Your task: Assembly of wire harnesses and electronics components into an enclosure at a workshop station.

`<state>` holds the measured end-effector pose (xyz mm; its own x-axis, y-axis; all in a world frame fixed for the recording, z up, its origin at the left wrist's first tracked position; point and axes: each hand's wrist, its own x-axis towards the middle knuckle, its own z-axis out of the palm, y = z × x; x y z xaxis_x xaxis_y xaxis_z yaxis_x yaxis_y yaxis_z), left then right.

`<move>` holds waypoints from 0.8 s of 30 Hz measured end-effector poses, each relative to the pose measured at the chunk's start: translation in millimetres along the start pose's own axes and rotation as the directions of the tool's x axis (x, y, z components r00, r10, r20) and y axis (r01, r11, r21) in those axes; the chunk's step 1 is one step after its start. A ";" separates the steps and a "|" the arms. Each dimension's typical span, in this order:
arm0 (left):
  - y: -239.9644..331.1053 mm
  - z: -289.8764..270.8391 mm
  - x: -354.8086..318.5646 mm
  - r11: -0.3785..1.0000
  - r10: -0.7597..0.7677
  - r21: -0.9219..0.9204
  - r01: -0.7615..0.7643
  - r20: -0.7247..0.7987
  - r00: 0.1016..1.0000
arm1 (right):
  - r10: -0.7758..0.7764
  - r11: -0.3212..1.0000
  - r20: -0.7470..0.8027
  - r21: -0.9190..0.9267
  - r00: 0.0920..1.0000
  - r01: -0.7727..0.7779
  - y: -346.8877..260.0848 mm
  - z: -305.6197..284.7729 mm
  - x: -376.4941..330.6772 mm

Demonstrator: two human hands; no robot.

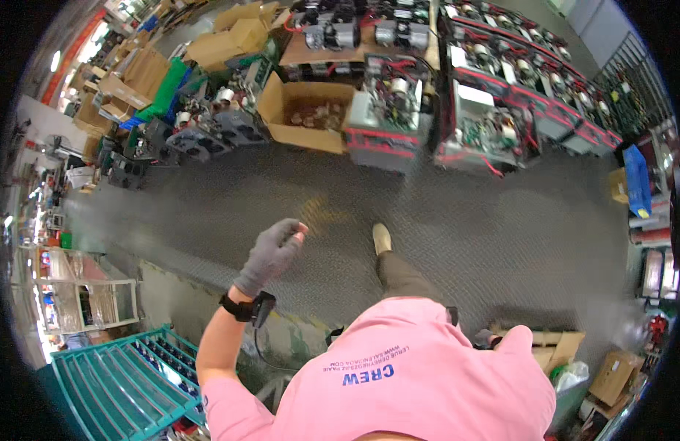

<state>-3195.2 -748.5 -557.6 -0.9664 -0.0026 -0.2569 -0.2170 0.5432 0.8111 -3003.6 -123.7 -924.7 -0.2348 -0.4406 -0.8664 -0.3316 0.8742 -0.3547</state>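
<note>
My left hand [272, 255], in a grey glove with bare fingertips, is held out over the dark floor. Its fingers are loosely curled together and nothing shows in them. A black device [256, 309] is strapped to that wrist, and a thin cable runs from it toward my body. Of my right hand [485, 339] only a small gloved part shows beside my pink sleeve; its fingers are hidden. It is nearest to a cardboard box [557, 351] at the lower right, and I cannot tell whether they touch.
Ahead, an open carton [310, 138] stands between several machine units with exposed circuitry [388, 110]. More units [483, 132] stand in rows to the right. A blue bin [636, 180] is at the far right. A teal rack [127, 386] fills the lower left. My shoe [382, 238] is on the patterned floor [487, 220].
</note>
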 end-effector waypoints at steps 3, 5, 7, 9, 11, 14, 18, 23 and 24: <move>-58.8 -39.1 82.7 0.984 -0.140 -0.103 0.146 0.066 0.988 | 0.007 0.917 -0.140 0.396 0.990 0.050 -53.7 -170.1 140.4; -107.4 -50.5 126.8 0.973 -0.210 -0.082 0.215 0.068 0.975 | 0.075 0.795 -0.194 0.603 0.978 0.059 -76.9 -269.5 190.6; -134.3 -69.2 163.1 0.963 -0.267 -0.021 0.270 0.090 0.960 | -0.235 0.844 -0.332 0.395 0.913 0.361 -158.9 -446.9 246.5; -163.9 -89.3 199.6 0.944 -0.269 -0.169 0.282 0.097 0.958 | -0.374 0.921 -0.305 -0.233 0.876 0.312 -238.1 -587.0 291.4; -202.6 -113.3 235.2 0.905 -0.282 -0.305 0.296 0.089 0.955 | -0.400 0.902 -0.542 -0.091 0.739 0.422 -322.6 -670.2 306.1; -253.6 -135.7 289.5 0.819 -0.423 -0.371 0.438 0.126 0.897 | -0.278 0.910 -0.470 0.151 0.838 0.386 -386.2 -747.4 358.4; -314.5 -155.0 373.5 0.773 -0.470 -0.410 0.483 0.141 0.871 | -0.194 0.872 -0.386 0.354 0.902 0.339 -398.7 -754.8 458.1; -334.7 -171.8 453.2 0.702 -0.557 -0.528 0.478 0.010 0.830 | -0.131 0.804 -0.259 0.538 0.957 0.255 -416.7 -759.0 515.4; -344.2 -166.9 468.2 0.701 -0.556 -0.525 0.482 0.021 0.831 | -0.214 0.817 -0.344 0.451 0.914 0.360 -400.0 -742.0 543.3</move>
<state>-3596.0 -1076.8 -869.4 -0.6798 -0.2861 -0.6753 -0.6903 -0.0617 0.7209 -3676.6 -864.1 -992.9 -0.4580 -0.6599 -0.5957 0.0565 0.6471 -0.7603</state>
